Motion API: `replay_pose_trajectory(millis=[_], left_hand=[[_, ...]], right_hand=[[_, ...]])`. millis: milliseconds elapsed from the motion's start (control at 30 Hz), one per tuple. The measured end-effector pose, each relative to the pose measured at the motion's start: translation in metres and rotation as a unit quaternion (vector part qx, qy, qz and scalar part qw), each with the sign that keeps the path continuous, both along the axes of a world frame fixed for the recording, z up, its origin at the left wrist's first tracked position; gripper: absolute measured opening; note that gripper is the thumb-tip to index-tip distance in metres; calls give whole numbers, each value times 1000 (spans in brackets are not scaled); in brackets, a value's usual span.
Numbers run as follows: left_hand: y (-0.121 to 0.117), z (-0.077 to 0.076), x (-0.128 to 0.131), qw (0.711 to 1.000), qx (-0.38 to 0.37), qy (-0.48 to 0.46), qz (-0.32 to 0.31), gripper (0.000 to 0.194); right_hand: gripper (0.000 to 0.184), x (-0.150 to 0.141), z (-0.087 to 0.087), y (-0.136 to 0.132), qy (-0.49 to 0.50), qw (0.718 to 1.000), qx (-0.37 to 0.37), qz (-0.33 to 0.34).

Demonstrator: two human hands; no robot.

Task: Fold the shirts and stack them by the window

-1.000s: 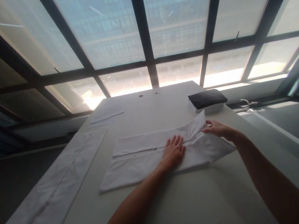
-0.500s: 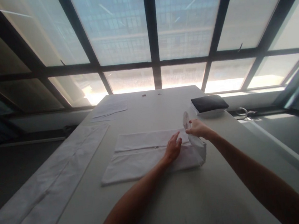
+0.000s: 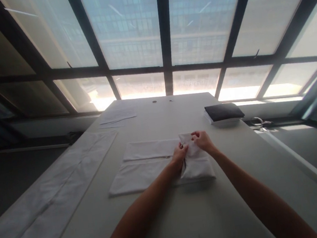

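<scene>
A white cloth [image 3: 143, 166] lies flat on the pale table [image 3: 185, 207], its right end folded over to the left. My right hand [image 3: 203, 141] pinches the folded flap near its upper edge. Beside it my left hand [image 3: 179, 154] has its fingers curled on the same flap's edge. The two hands nearly touch above the fold.
A dark folded item on a white stack [image 3: 223, 112] sits at the table's far right. Sheets of paper [image 3: 117, 118] lie at the far left. A long white cloth strip [image 3: 42, 205] runs down the left side. Scissors [image 3: 260, 122] rest on the window ledge.
My right hand has carried the cloth's right end up and over to the left, laying it down as a fold. My left hand has shifted from pressing flat to gripping the flap.
</scene>
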State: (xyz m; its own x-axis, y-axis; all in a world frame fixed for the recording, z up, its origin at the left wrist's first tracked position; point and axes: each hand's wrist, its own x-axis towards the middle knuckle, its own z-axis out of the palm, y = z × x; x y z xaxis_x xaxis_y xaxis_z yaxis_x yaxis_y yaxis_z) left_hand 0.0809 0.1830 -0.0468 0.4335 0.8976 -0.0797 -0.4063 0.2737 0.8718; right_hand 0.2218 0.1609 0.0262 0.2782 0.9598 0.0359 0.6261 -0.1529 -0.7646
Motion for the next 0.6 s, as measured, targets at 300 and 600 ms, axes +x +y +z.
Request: replay_pose_trajectory(millis=[300,600], left_hand=[[-5,2,-1,997,44,55,46,40],[-8,2,-4,990,76,103,53,35]], right_hand=[[55,49,-31,26,29,991,128,34],[40,58,-45,43,-88,990,94,47]])
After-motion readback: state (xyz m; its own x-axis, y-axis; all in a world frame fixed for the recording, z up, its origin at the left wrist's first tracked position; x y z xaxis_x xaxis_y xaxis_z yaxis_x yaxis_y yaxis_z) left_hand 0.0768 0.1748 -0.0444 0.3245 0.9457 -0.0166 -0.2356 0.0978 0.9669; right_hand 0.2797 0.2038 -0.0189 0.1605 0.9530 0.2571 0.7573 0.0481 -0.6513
